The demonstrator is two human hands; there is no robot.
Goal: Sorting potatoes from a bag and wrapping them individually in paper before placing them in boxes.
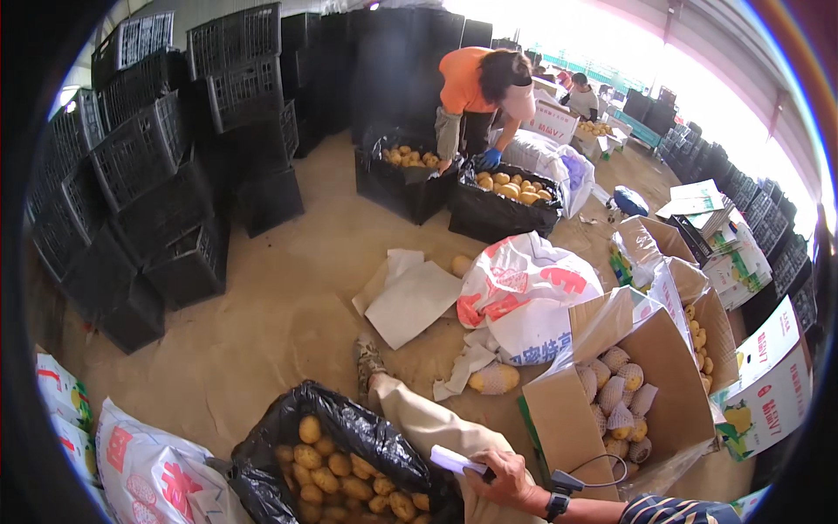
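From the lower right, my right hand [504, 482] reaches in over my beige trouser leg, its fingers closed round a flat whitish object [454, 459]. What kind of object it is I cannot make out. Just left of it stands a crate lined with a black plastic bag [362, 428], holding loose potatoes [325, 479]. To the right of the hand is an open cardboard box [559, 428] with a clear plastic liner. Inside that box lie potatoes in white foam nets [618, 393]. My left hand is out of view.
A white sack [532, 297] and flat cardboard sheets [412, 301] lie ahead, near a netted potato [494, 379]. Another person in orange [467, 80] bends over two black-lined potato crates [506, 218]. Stacked black crates [140, 148] rise at left; another sack [157, 463] stands lower left.
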